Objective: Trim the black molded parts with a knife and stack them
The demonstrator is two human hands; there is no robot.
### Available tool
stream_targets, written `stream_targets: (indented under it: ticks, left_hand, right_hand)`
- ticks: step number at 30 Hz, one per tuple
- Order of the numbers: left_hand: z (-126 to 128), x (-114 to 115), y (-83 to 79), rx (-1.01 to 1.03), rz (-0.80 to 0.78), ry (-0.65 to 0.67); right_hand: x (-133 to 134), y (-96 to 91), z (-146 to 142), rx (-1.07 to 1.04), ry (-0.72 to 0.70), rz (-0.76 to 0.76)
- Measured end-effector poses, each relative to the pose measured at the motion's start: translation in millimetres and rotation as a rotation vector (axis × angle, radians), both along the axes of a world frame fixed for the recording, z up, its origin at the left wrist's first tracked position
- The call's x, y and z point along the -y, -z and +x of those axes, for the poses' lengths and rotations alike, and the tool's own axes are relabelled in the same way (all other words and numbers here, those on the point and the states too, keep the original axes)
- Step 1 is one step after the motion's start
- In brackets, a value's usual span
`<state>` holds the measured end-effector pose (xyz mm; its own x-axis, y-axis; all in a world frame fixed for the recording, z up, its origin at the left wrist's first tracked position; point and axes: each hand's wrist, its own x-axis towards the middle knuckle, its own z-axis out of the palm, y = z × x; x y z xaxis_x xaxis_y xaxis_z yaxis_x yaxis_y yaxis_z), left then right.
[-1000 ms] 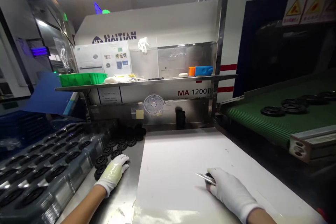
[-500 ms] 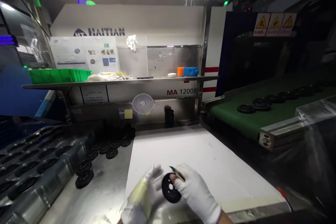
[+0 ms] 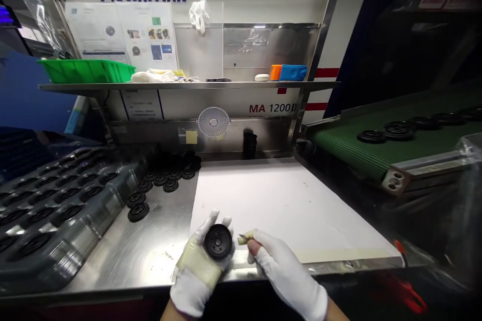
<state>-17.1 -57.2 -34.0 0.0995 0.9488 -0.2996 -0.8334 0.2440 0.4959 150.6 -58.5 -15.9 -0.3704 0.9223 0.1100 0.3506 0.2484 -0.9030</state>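
Observation:
My left hand [image 3: 196,271], in a white glove wrapped with pale tape, grips a round black moulded part [image 3: 218,242] with a central hole, face up. Just right of it, my gloved right hand [image 3: 282,273] pinches a small trimming knife [image 3: 245,237] with a taped handle; its blade is hidden. The knife is close to the black part, with a small gap between them. Both hands are over the front edge of a white sheet [image 3: 286,205].
Left of the sheet, a steel table [image 3: 124,256] carries several black parts [image 3: 170,185] and a dark tray [image 3: 68,210] with round pockets. A green conveyor [image 3: 357,153] stands to the right. A shelf [image 3: 188,85] with a green crate [image 3: 86,71] runs behind.
The black part is now turned and held by my left hand alone. My right hand has moved off its face to the right, and the view has tilted upward.

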Motion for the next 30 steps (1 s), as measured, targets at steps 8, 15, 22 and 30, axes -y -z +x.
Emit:
stream_targets:
  ticks: [8,15,22,30]
  left_hand:
    - [8.0,49.3,-23.6,0.050,0.069,0.044]
    - [-3.6,78.8,-21.1,0.050,0.002,-0.117]
    - [13.9,39.5,-14.0,0.062,0.013,-0.163]
    - [5.2,-16.3,-2.3,0.110,-0.094,0.016]
  right_hand:
    - [55.1,3.1,-25.7,-0.118,-0.048,-0.046]
    - [89.7,-20.3,-26.2,0.132,0.091,0.256]
    - [69.1,1.2,-40.2,0.011,0.142,0.174]
    - [14.1,8.3,-20.6,-0.050,0.145,0.149]
